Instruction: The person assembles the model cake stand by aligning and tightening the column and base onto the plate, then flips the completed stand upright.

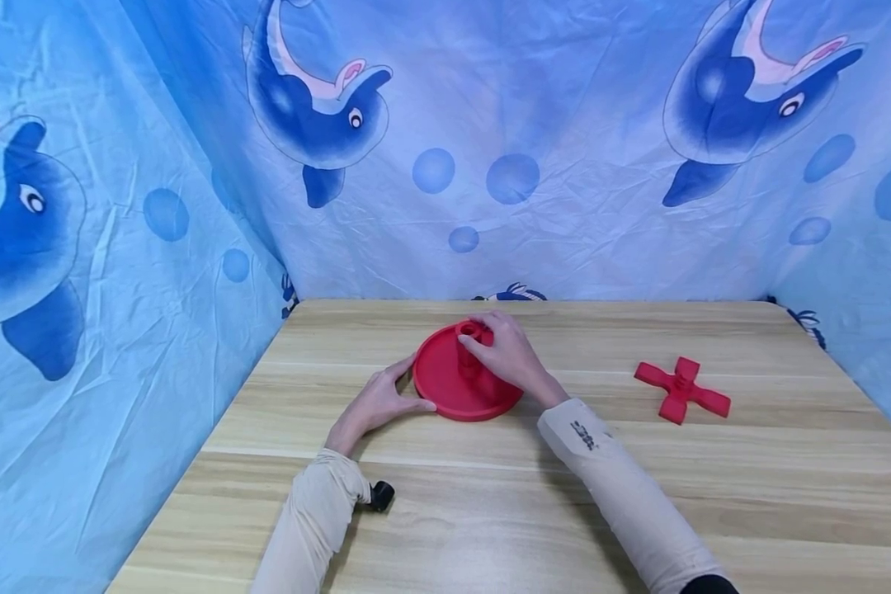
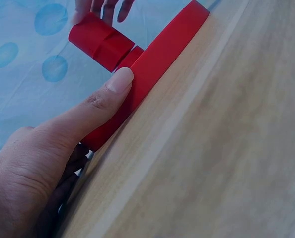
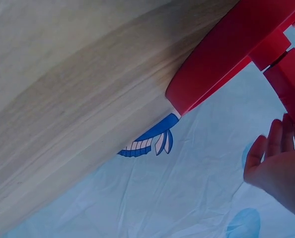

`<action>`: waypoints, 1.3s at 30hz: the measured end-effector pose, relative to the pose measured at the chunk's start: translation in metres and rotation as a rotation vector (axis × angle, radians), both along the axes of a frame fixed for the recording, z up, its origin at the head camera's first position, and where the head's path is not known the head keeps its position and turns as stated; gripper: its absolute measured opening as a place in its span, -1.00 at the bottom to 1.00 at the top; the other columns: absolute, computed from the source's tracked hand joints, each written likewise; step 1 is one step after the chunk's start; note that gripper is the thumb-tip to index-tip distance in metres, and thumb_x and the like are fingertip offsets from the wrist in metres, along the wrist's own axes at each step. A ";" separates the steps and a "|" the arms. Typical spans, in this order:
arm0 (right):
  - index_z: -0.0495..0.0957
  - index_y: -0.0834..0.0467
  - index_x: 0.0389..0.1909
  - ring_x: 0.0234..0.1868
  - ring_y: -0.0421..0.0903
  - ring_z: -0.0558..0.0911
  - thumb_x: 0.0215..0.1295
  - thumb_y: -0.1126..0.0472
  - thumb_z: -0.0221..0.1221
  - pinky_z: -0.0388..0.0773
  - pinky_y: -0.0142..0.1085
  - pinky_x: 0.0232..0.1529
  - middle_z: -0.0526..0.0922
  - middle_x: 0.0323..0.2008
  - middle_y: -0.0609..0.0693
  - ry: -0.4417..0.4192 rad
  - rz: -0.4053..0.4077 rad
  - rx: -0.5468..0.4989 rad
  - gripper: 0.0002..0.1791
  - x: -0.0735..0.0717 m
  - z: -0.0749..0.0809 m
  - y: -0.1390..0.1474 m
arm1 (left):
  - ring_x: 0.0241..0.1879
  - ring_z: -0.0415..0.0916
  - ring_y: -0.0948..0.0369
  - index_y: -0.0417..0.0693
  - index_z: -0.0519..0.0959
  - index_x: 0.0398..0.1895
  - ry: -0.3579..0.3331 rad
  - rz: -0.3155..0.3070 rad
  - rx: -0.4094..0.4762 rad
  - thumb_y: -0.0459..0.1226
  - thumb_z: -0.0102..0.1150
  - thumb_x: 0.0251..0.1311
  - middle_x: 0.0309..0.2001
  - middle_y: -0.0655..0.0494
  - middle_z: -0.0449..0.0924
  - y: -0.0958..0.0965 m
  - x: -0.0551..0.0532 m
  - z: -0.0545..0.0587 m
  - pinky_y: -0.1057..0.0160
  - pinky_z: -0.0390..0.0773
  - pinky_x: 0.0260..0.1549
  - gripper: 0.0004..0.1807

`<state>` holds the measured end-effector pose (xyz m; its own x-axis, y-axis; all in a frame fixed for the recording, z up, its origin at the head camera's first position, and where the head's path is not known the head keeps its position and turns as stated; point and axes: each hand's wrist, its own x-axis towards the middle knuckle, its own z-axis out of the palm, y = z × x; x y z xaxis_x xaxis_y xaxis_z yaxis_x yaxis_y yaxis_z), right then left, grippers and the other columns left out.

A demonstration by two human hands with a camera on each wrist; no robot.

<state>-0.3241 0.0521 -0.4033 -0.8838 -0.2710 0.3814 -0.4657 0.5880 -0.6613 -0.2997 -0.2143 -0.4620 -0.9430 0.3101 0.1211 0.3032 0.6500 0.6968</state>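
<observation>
Hand passage — wooden table (image 1: 475, 487) between red dish (image 1: 436, 375) and red cross piece (image 1: 682, 390), right sleeve (image 1: 616, 487) crossing the near approach. Obstacles — upright red post (image 1: 465, 360) gripped by right hand (image 1: 510, 353); left hand (image 1: 379, 402) at dish's left rim; blue backdrop (image 1: 564, 247) behind table.

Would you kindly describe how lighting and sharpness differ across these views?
Head view: bright, pale glare on the near tabletop, soft shadow beside the right sleeve; left wrist view: tabletop blurred toward the right, left hand clearer; right wrist view: dimmer, tabletop darker near the red tray.
</observation>
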 end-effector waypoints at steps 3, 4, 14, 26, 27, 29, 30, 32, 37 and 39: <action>0.55 0.18 0.33 0.29 0.11 0.45 0.38 0.01 0.36 0.62 0.07 0.12 0.56 0.21 0.12 -0.010 -0.026 0.006 -0.42 0.000 0.001 -0.001 | 0.47 0.25 0.03 0.13 0.24 0.62 -0.002 0.003 -0.006 0.29 0.58 -0.12 0.50 0.06 0.34 0.000 0.000 0.000 -0.11 0.32 0.39 0.22; 0.55 0.18 0.33 0.30 0.11 0.44 0.38 0.01 0.35 0.60 0.08 0.15 0.56 0.22 0.12 -0.008 -0.030 0.009 -0.42 0.000 0.001 -0.001 | 0.47 0.25 0.03 0.13 0.24 0.62 -0.003 0.004 -0.006 0.29 0.59 -0.13 0.50 0.06 0.34 0.000 0.000 0.000 -0.11 0.32 0.39 0.23; 0.54 0.23 0.35 0.34 0.17 0.43 0.42 0.09 0.31 0.32 0.21 0.37 0.57 0.25 0.19 0.024 0.013 0.022 -0.44 0.001 0.001 0.001 | 0.47 0.24 0.03 0.14 0.24 0.62 -0.013 0.006 0.003 0.29 0.59 -0.13 0.49 0.06 0.34 0.000 0.000 0.001 -0.11 0.31 0.40 0.23; 0.54 0.21 0.35 0.39 0.18 0.35 0.41 0.09 0.31 0.44 0.20 0.29 0.54 0.28 0.19 0.006 0.004 0.005 -0.45 0.002 0.002 0.003 | 0.46 0.27 0.05 0.14 0.25 0.62 -0.005 0.005 0.010 0.27 0.60 -0.14 0.48 0.08 0.36 0.001 0.000 0.001 -0.10 0.33 0.38 0.22; 0.54 0.22 0.35 0.40 0.18 0.35 0.41 0.11 0.31 0.42 0.20 0.30 0.54 0.28 0.20 0.009 0.011 0.008 -0.45 0.002 0.002 0.003 | 0.46 0.26 0.05 0.15 0.25 0.62 -0.004 0.005 0.009 0.28 0.60 -0.14 0.48 0.09 0.36 0.001 0.000 0.001 -0.10 0.33 0.38 0.22; 0.54 0.22 0.35 0.40 0.18 0.35 0.41 0.11 0.31 0.42 0.20 0.31 0.54 0.29 0.20 0.011 0.015 0.013 -0.45 0.002 0.001 0.003 | 0.47 0.26 0.05 0.16 0.25 0.62 -0.005 0.008 0.005 0.28 0.59 -0.13 0.48 0.09 0.36 0.001 0.000 0.000 -0.10 0.32 0.39 0.22; 0.54 0.21 0.35 0.40 0.18 0.35 0.41 0.10 0.32 0.42 0.21 0.31 0.54 0.29 0.20 0.009 0.012 0.014 -0.45 0.002 0.001 0.003 | 0.47 0.25 0.05 0.16 0.25 0.62 -0.005 0.008 0.004 0.29 0.59 -0.14 0.49 0.09 0.35 0.001 0.000 0.000 -0.10 0.32 0.39 0.22; 0.54 0.20 0.35 0.40 0.18 0.34 0.39 0.06 0.34 0.43 0.20 0.30 0.54 0.29 0.19 0.001 0.001 0.015 -0.43 0.002 0.001 0.003 | 0.47 0.25 0.04 0.16 0.25 0.62 -0.006 0.007 0.003 0.29 0.59 -0.13 0.49 0.08 0.35 0.000 0.000 0.000 -0.12 0.32 0.39 0.22; 0.52 0.18 0.37 0.40 0.17 0.32 0.38 -0.01 0.35 0.57 0.15 0.17 0.53 0.30 0.16 -0.023 -0.024 0.012 -0.37 0.002 0.001 0.002 | 0.48 0.24 0.01 0.13 0.24 0.62 -0.003 0.005 -0.002 0.29 0.59 -0.13 0.50 0.04 0.34 0.000 0.001 -0.001 -0.14 0.32 0.38 0.22; 0.51 0.19 0.38 0.38 0.15 0.33 0.39 0.04 0.33 0.59 0.13 0.15 0.53 0.31 0.16 -0.020 -0.014 0.006 -0.40 0.002 0.001 0.002 | 0.48 0.24 0.02 0.12 0.24 0.62 -0.002 0.008 -0.005 0.29 0.58 -0.13 0.50 0.04 0.34 0.000 0.000 -0.001 -0.12 0.32 0.39 0.23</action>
